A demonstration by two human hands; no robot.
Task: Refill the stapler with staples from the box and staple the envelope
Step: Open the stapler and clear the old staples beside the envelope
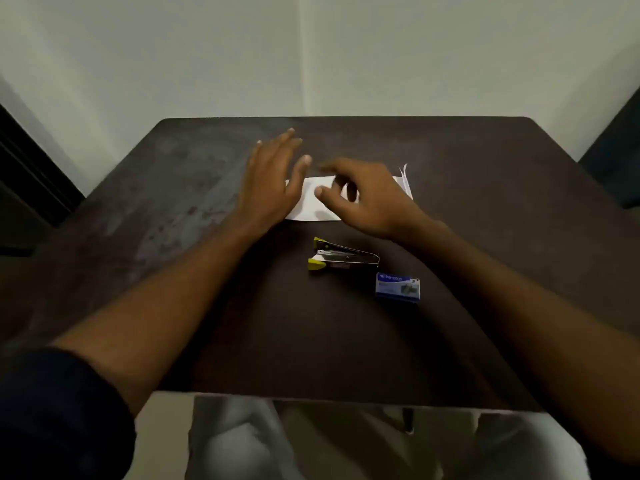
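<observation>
Blue staple box (398,287) apparently closed, beside stapler (341,257).

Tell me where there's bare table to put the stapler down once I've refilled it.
Bare patches: the near strip between the stapler and the table front edge, the left side beyond the left hand, and the far right past the envelope. It's crowded mid-table, where the staple box and right hand cluster.
</observation>
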